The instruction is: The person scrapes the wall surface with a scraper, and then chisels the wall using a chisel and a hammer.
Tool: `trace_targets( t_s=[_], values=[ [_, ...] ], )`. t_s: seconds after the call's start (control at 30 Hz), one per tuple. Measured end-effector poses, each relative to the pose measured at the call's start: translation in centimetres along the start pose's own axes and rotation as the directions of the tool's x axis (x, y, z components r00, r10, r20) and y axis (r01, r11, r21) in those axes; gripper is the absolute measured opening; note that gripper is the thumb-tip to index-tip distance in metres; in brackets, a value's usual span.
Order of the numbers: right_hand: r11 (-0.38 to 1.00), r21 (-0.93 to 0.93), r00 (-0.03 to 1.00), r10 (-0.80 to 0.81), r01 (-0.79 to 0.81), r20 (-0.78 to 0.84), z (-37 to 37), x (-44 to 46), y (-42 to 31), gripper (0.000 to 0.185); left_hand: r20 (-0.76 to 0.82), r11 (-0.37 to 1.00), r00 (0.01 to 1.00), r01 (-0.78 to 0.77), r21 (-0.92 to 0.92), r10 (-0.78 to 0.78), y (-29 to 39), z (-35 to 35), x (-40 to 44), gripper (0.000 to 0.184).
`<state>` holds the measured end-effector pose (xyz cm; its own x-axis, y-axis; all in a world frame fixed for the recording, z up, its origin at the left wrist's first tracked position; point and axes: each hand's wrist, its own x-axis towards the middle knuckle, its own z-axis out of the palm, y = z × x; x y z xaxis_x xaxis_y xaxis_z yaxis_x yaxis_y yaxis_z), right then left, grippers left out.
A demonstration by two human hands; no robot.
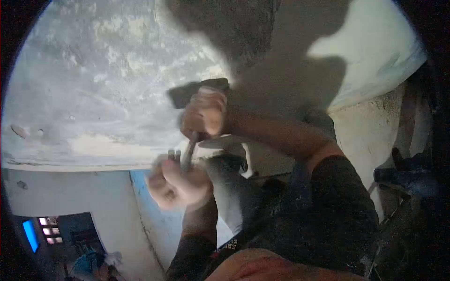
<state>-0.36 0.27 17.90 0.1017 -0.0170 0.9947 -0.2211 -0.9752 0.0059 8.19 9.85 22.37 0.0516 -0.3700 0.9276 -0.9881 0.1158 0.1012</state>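
My right hand (206, 114) is closed, raised close to the pale, patchy surface (93, 84). Below it my left hand (178, 185) is also closed, its fingers smeared by motion. A narrow dark tool shaft (190, 152) runs between the two hands, its ends hidden in the grips. Beside the right knuckles is a dark angular patch (180, 96); whether it is the tool's head or a shadow I cannot tell. Short dark prongs (174, 154) stick up by the left fingers, too blurred to name.
A large shadow (281, 51) falls across the surface at upper right. A blue and white wall (147, 201) stands beyond my left arm. At lower left are a barred window (50, 229) and a partly visible person (89, 264). Dark equipment (403, 180) sits at the right.
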Motion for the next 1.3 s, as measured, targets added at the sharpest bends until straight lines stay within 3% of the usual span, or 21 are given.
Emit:
trace_targets(
  t_s=[0.07, 0.1, 0.13, 0.17, 0.2, 0.23, 0.27, 0.3, 0.33, 0.5, 0.57, 0.63, 0.67, 0.7, 0.8, 0.87, 0.93, 1.07, 1.17, 1.23, 1.3],
  values=[
    [0.998, 0.039, 0.998, 0.048, -0.047, -0.027, 1.5, -1.1, 0.5, 0.020, -0.003, 0.608, 0.689, 0.638, -0.474, -0.725, -0.4, 0.5, 1.4, 0.003],
    [0.998, 0.033, 0.998, 0.045, -0.044, -0.040, 1.5, -0.8, 1.8, 0.019, 0.059, 0.608, 0.798, 0.502, -0.615, -0.599, -0.1, 0.0, 1.2, 0.002],
    [0.999, -0.026, 1.000, 0.025, -0.025, 0.000, 0.8, -1.5, 2.8, 0.019, 0.104, 0.992, 0.991, 0.091, -0.089, -0.082, 0.4, -0.7, 0.8, 0.004],
    [0.997, -0.083, 0.999, 0.005, -0.002, 0.040, -0.2, -1.8, 3.7, 0.019, 0.117, 0.789, 0.880, -0.467, 0.401, 0.461, 1.0, -1.6, 0.7, 0.006],
    [0.976, -0.205, 0.990, -0.043, 0.071, 0.136, -1.7, -1.4, 4.4, 0.020, -0.083, 0.965, 0.988, -0.109, 0.240, 0.132, 0.0, 1.9, -0.8, 0.011],
    [0.993, -0.106, 0.998, -0.055, 0.052, -0.022, 0.1, -2.9, 3.8, 0.021, -0.154, 0.950, 0.944, 0.267, -0.162, -0.292, 0.0, 1.4, -1.1, 0.013],
    [0.997, -0.037, 0.978, -0.079, 0.073, -0.196, 2.8, -3.7, 4.4, 0.022, -0.063, 0.650, 0.755, 0.514, -0.560, -0.652, 0.0, 2.0, -0.8, 0.015],
    [0.997, -0.009, 0.966, -0.076, 0.076, -0.246, 4.0, -5.1, 4.8, 0.022, -0.139, 0.935, 0.948, 0.247, -0.253, -0.288, -0.6, 1.5, -1.2, 0.015],
    [0.996, 0.018, 0.953, -0.073, 0.082, -0.296, 4.7, -5.5, 4.9, 0.022, -0.190, 0.990, 0.973, -0.113, 0.086, 0.128, -1.2, 1.0, -1.8, 0.016],
    [0.995, -0.100, 0.999, -0.018, 0.021, 0.028, 0.4, -2.5, 3.3, 0.021, -0.019, 0.784, 0.903, 0.362, -0.505, -0.429, 1.2, 1.3, 0.4, 0.019],
    [0.998, -0.042, 0.999, 0.039, -0.038, 0.018, 1.5, -3.3, 3.6, 0.020, 0.190, 0.967, 0.975, 0.154, -0.201, -0.116, -0.1, -1.9, -0.1, 0.018],
    [0.990, 0.038, 0.991, 0.133, -0.133, 0.020, 3.6, -6.5, 2.1, 0.018, -0.066, 0.974, 0.976, 0.200, -0.107, -0.207, -0.5, 1.5, -1.7, 0.020],
    [0.985, 0.061, 0.987, 0.160, -0.160, 0.011, 4.8, -7.1, 2.4, 0.018, 0.006, 0.952, 0.958, 0.284, -0.111, -0.285, -0.8, 1.4, -0.1, 0.020],
    [0.985, 0.060, 0.987, 0.160, -0.160, -0.001, 5.4, -7.4, 4.2, 0.017, 0.103, 0.546, 0.787, 0.509, -0.665, -0.609, 1.7, 0.2, -0.4, 0.012],
    [0.999, -0.016, 0.976, 0.035, -0.040, -0.217, 5.4, -7.5, 4.5, 0.011, -0.062, 0.908, 0.948, 0.280, -0.312, -0.313, 1.2, 1.8, -0.9, 0.009],
    [0.988, -0.144, 0.900, -0.119, 0.063, -0.418, 6.1, -7.4, 4.3, 0.005, 0.099, 0.894, 0.935, 0.353, -0.276, -0.339, 0.2, 0.4, 0.5, 0.008],
    [0.973, -0.205, 0.850, -0.198, 0.109, -0.489, 5.9, -6.6, 5.4, 0.005, 0.412, 0.951, 0.904, 0.022, -0.310, 0.113, 0.9, -4.3, 0.9, 0.006],
    [0.998, -0.054, 0.911, 0.015, -0.041, -0.413, 4.9, -5.1, 3.1, 0.017, 0.108, 0.954, 0.967, 0.245, -0.171, -0.229, -1.6, 0.8, -1.5, 0.009],
    [0.999, 0.040, 0.999, -0.014, 0.012, 0.044, 0.1, -2.0, 3.0, 0.018, 0.133, 0.894, 0.929, 0.370, -0.253, -0.346, -6.8, -2.0, -7.1, 0.020],
    [1.000, -0.015, 0.998, -0.013, 0.014, 0.056, 0.3, -2.6, 4.0, 0.018, 0.211, 0.784, 0.803, 0.592, -0.185, -0.557, -9.6, -2.1, -9.5, 0.024],
    [0.997, -0.076, 0.998, -0.016, 0.020, 0.053, 1.0, -3.0, 4.7, 0.019, 0.191, 0.867, 0.858, 0.495, -0.054, -0.477, -2.2, -0.8, -3.3, 0.031]
  ],
)
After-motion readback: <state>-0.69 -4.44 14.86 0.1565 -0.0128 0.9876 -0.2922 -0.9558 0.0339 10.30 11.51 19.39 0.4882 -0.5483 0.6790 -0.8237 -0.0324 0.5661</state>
